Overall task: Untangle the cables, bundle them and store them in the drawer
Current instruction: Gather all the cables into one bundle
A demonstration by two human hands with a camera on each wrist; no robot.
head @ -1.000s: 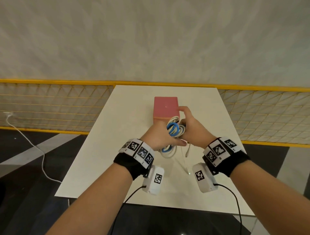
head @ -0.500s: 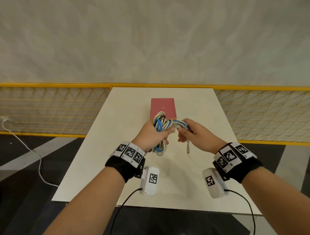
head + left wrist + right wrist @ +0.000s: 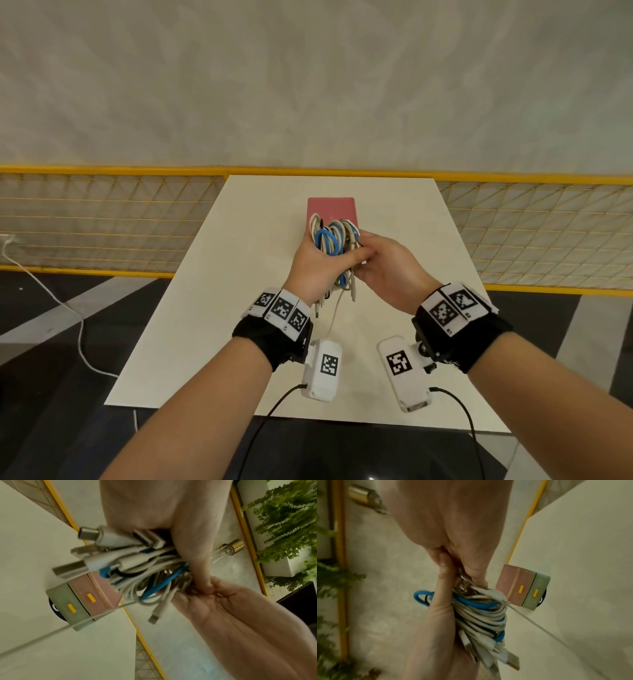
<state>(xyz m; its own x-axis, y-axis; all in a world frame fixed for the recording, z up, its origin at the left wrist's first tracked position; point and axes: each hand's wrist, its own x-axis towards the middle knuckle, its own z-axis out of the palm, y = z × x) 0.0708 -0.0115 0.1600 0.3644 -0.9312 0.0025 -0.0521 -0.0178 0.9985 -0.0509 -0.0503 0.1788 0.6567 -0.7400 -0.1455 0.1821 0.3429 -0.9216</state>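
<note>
No readable words, brand names or numbers anywhere. Only black-and-white square code markers on the white wristbands point(image 3: 281, 306) and on the white camera units point(image 3: 322, 368) under the wrists (patterns, not text). Plain yellow tabs, unlettered, on the pink and green drawer box point(image 3: 80, 601).
</note>
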